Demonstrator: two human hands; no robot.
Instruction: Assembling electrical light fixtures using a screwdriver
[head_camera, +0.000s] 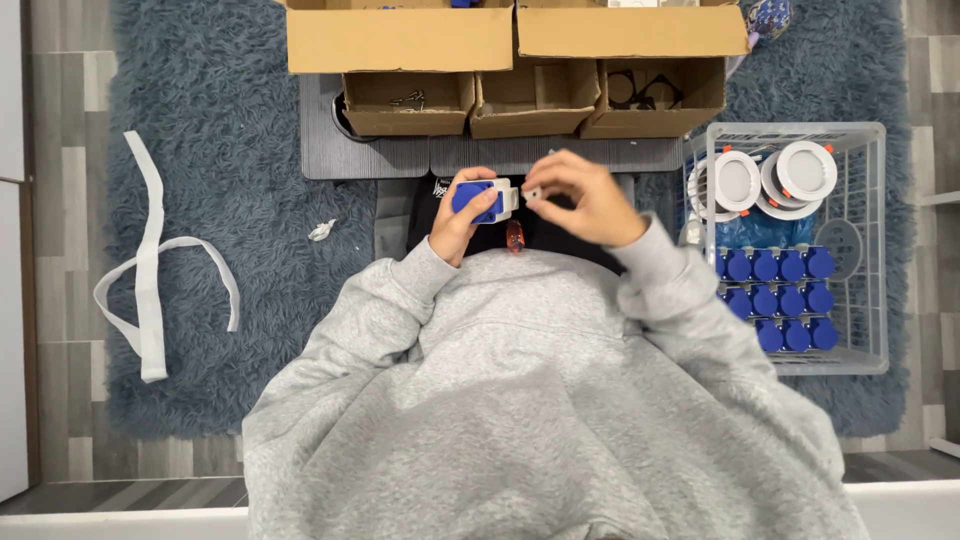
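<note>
Head view: left hand (462, 215) raised at chest height, fingers wrapped round blue-and-white block (484, 199). Right hand (583, 199) just beside it, wrist bent inward, fingertips pinching small white piece (532, 192) near block's end. Wire basket (872, 240) w/ blue caps to the right.

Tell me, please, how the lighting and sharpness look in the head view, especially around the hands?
In the head view the lighting is even and soft, with no harsh glare; the left hand holding the blue and white part is fairly sharp, the right hand slightly soft at its fingertips; the crate at the right edge shows mild wide-angle bending.
</note>
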